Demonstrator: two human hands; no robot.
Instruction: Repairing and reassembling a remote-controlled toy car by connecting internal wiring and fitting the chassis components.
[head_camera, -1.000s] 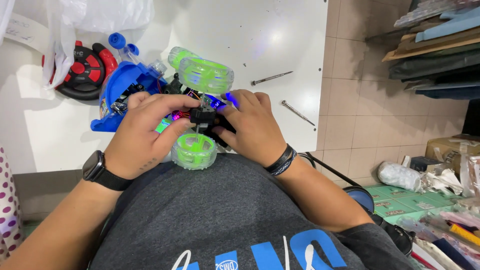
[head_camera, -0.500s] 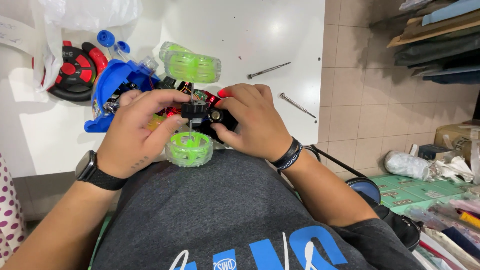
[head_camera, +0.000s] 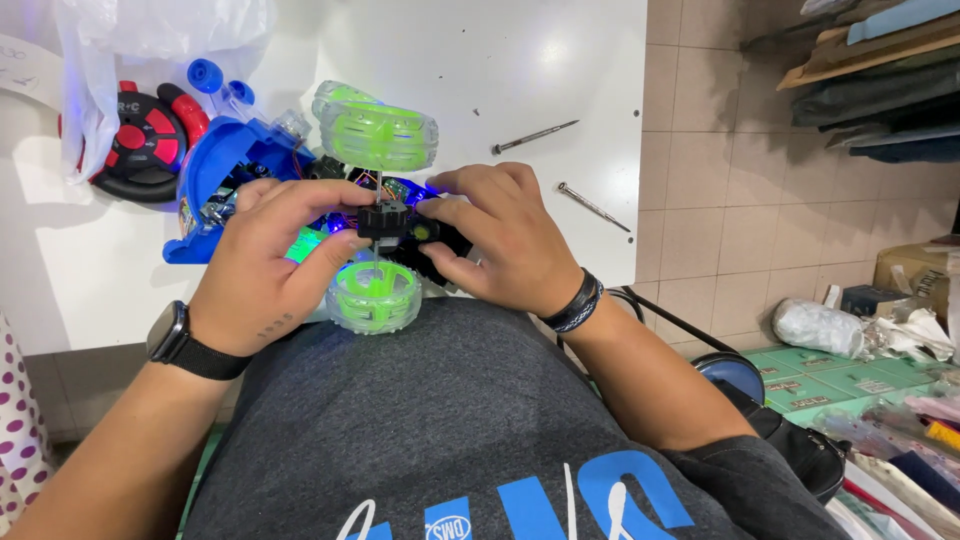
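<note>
At table edge, against the torso: toy car (head_camera: 385, 215), green wheels at 12 and 6 o'clock. Left hand (head_camera: 262, 265) and right hand (head_camera: 500, 240) both clamp fingers on its black middle, apparently a gearbox. Two screwdrivers (head_camera: 535, 137) at 2 o'clock; remote (head_camera: 145, 140) at 10.

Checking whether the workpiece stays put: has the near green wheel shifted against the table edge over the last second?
No. The near green wheel still sits at the table edge, against the shirt.
</note>
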